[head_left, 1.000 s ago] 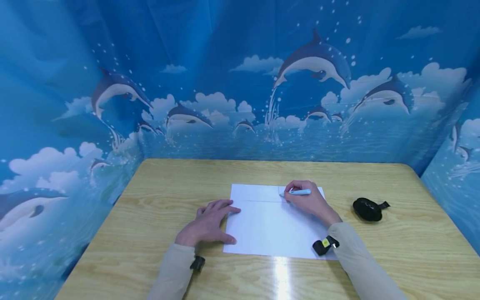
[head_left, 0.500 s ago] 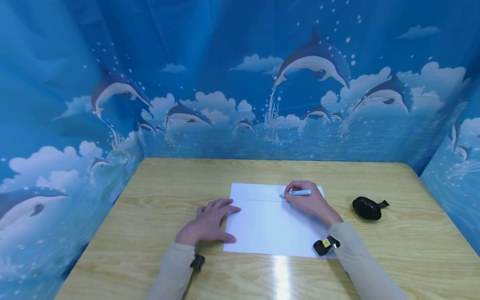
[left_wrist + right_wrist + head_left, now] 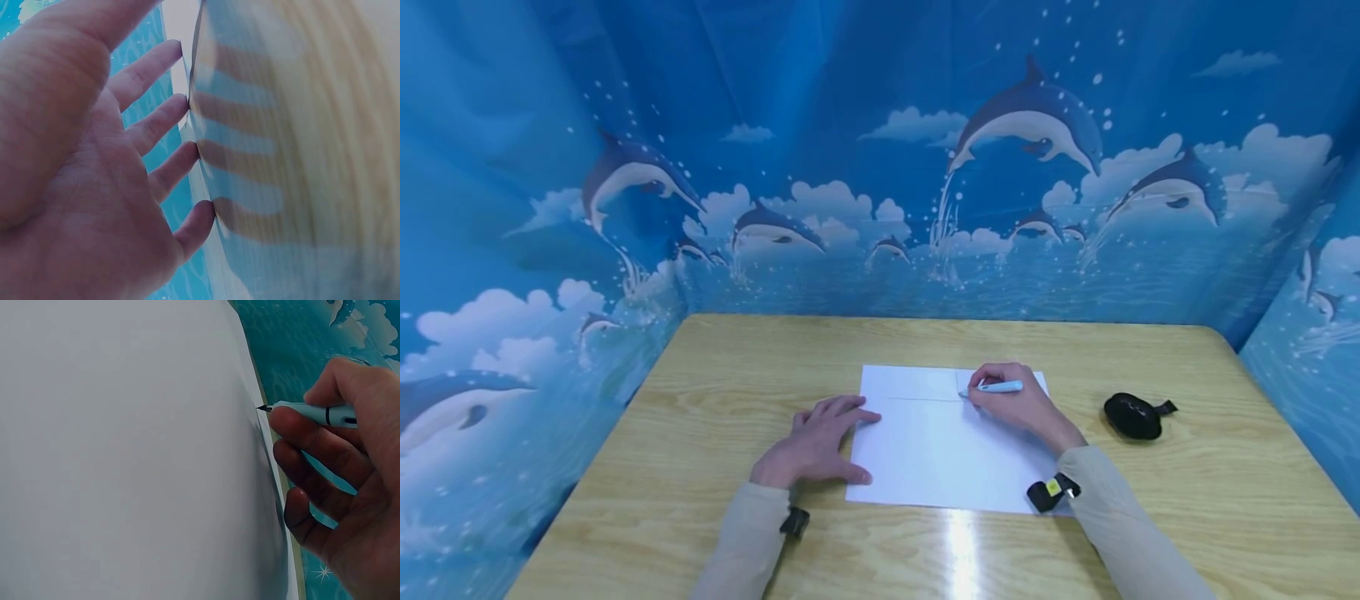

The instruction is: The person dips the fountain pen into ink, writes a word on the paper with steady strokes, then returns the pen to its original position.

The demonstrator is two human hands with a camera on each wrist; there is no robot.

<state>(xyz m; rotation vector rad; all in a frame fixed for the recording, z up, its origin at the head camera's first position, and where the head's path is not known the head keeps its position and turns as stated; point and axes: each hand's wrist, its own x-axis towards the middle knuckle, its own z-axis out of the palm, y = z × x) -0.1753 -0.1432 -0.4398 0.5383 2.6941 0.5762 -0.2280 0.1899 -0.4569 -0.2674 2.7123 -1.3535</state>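
A white sheet of paper [image 3: 925, 458] lies on the wooden table, with a thin line across its upper part and a short line running down from the far edge. My right hand [image 3: 1018, 400] pinches a light-blue pen [image 3: 1003, 387]. The dark pointed tip of the pen [image 3: 312, 412] touches the sheet close to where the two lines meet. My left hand [image 3: 816, 442] rests at the sheet's left edge, fingers spread and fairly straight. In the left wrist view, the fingertips of my left hand [image 3: 81, 169] touch the surface.
To the right of the sheet lies a black oval object [image 3: 1133, 417] with a small tab. Pale wood shows on the table [image 3: 700, 433] around the paper. A blue curtain with dolphins [image 3: 850, 167] stands behind the table and along its sides.
The pen tip has slid slightly toward me, along the short line to the cross line. My left hand stays in place on the sheet.
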